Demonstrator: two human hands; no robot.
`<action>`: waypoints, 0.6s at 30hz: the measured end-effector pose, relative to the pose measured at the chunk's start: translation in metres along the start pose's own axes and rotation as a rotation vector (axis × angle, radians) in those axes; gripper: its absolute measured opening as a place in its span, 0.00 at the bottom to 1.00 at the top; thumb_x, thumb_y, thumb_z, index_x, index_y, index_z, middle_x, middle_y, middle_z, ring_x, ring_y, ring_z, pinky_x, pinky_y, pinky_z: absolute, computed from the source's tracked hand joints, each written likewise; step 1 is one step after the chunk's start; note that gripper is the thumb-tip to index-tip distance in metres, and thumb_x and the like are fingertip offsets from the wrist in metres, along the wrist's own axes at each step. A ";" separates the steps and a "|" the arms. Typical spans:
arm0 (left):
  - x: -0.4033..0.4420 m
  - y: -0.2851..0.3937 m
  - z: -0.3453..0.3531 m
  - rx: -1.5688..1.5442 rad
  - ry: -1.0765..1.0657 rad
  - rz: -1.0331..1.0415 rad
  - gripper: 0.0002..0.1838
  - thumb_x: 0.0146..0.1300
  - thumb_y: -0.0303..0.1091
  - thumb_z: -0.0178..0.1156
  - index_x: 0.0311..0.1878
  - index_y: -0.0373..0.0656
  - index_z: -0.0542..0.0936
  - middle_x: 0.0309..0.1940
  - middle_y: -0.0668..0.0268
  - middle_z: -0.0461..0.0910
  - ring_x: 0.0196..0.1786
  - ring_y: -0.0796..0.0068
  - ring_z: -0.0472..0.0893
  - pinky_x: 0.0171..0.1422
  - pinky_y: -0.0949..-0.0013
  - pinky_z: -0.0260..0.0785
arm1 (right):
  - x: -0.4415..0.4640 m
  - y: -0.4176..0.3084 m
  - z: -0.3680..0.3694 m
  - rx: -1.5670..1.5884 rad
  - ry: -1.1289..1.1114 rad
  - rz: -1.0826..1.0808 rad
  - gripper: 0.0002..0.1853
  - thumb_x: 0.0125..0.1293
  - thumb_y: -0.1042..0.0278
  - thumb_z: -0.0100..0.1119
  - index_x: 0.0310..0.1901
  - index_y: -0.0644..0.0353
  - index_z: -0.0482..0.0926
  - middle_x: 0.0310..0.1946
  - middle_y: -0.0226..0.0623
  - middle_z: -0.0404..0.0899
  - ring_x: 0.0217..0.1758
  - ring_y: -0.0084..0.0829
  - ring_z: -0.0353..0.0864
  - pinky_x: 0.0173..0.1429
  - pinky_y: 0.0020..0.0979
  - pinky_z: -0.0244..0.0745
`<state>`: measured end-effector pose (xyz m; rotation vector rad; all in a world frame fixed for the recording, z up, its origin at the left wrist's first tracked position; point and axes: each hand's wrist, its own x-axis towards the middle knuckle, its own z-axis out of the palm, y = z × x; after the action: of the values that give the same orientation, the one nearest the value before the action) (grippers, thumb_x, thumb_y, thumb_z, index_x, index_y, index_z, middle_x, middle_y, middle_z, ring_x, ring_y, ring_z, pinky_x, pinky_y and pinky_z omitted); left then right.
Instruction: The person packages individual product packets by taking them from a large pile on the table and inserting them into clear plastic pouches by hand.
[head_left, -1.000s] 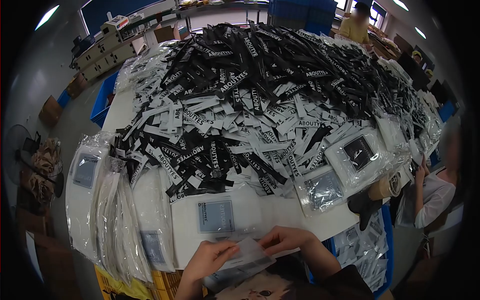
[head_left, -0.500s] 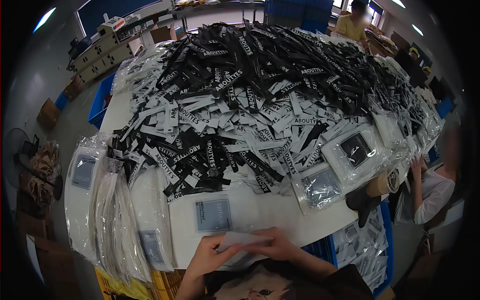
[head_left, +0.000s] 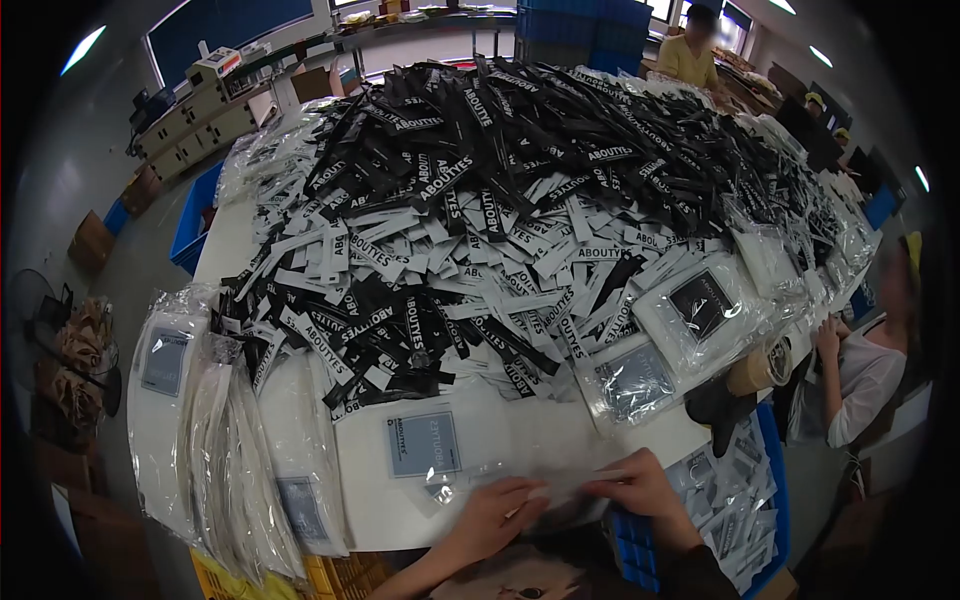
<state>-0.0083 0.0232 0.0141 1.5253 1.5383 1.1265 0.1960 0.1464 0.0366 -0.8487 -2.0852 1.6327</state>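
At the table's front edge my left hand [head_left: 497, 515] has its fingers pinched on the left side of a translucent plastic bag [head_left: 565, 480]. Fingers of my right hand [head_left: 640, 490] are closed on the bag's right side. The bag is smeared by motion, so its contents cannot be made out. Just beyond my left hand lies a clear package with a grey printed label [head_left: 424, 443]. Farther back, a large heap of black strips [head_left: 500, 130] and white strips [head_left: 410, 235] printed with lettering covers the table.
Stacked clear bags [head_left: 235, 450] lie at the left, above a yellow crate [head_left: 340, 575]. More packages [head_left: 630, 380] and a lidded cup [head_left: 760, 368] are at the right. A blue bin [head_left: 775, 500] holds small packets. One person [head_left: 865, 370] stands at the right, another [head_left: 688, 55] at the back.
Both hands have moved right, and my right hand is farther from my left. The translucent bag, folded small between them before, is now spread out. The view has shifted slightly.
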 end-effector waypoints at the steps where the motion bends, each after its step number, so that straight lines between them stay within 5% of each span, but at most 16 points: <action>1: 0.004 0.001 0.002 -0.038 0.050 0.115 0.13 0.56 0.31 0.61 0.45 0.40 0.77 0.38 0.60 0.78 0.43 0.59 0.77 0.43 0.68 0.70 | -0.010 -0.009 -0.018 -0.057 0.061 0.073 0.04 0.51 0.76 0.65 0.30 0.65 0.84 0.24 0.38 0.83 0.27 0.22 0.81 0.32 0.20 0.72; 5: -0.003 -0.035 -0.010 0.318 0.266 0.060 0.24 0.48 0.36 0.67 0.49 0.41 0.75 0.53 0.59 0.72 0.54 0.56 0.72 0.56 0.59 0.65 | -0.051 -0.040 -0.084 -0.309 -0.072 0.316 0.12 0.53 0.68 0.65 0.40 0.60 0.82 0.26 0.38 0.82 0.28 0.24 0.81 0.33 0.24 0.73; 7: -0.002 -0.039 -0.014 0.425 0.311 0.060 0.25 0.47 0.37 0.68 0.49 0.40 0.75 0.54 0.58 0.72 0.56 0.56 0.72 0.58 0.57 0.63 | -0.052 -0.054 -0.081 -1.031 -0.208 0.486 0.21 0.53 0.62 0.64 0.49 0.59 0.77 0.30 0.42 0.82 0.34 0.36 0.82 0.40 0.32 0.74; 9: -0.002 -0.044 -0.011 0.536 0.363 0.056 0.26 0.46 0.39 0.69 0.49 0.39 0.75 0.54 0.56 0.72 0.57 0.55 0.71 0.60 0.55 0.61 | -0.031 -0.054 -0.073 -1.001 -0.230 0.511 0.25 0.54 0.57 0.62 0.52 0.59 0.73 0.36 0.46 0.80 0.41 0.45 0.79 0.47 0.38 0.73; 11: -0.006 -0.056 -0.003 0.604 0.353 0.068 0.28 0.45 0.42 0.69 0.48 0.38 0.75 0.53 0.54 0.72 0.59 0.56 0.70 0.61 0.54 0.59 | 0.002 -0.038 -0.058 -0.620 -0.204 0.022 0.23 0.53 0.62 0.65 0.50 0.60 0.75 0.39 0.43 0.81 0.40 0.39 0.81 0.41 0.30 0.75; 15: -0.009 -0.062 -0.001 0.637 0.365 0.087 0.28 0.45 0.44 0.69 0.47 0.38 0.75 0.53 0.55 0.73 0.58 0.57 0.71 0.60 0.55 0.60 | 0.107 -0.022 -0.008 -0.426 0.054 -0.248 0.22 0.53 0.66 0.65 0.50 0.61 0.74 0.39 0.42 0.78 0.39 0.43 0.77 0.44 0.34 0.73; 18: -0.011 -0.064 -0.002 0.593 0.368 0.089 0.28 0.45 0.44 0.69 0.47 0.38 0.76 0.53 0.56 0.73 0.58 0.58 0.71 0.60 0.55 0.61 | 0.181 0.023 0.034 -0.645 0.356 -0.478 0.23 0.52 0.66 0.62 0.49 0.67 0.72 0.38 0.49 0.77 0.41 0.47 0.75 0.47 0.38 0.71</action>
<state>-0.0344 0.0165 -0.0445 1.8489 2.2183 1.0999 0.0434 0.2422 -0.0099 -0.6709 -2.3196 0.5215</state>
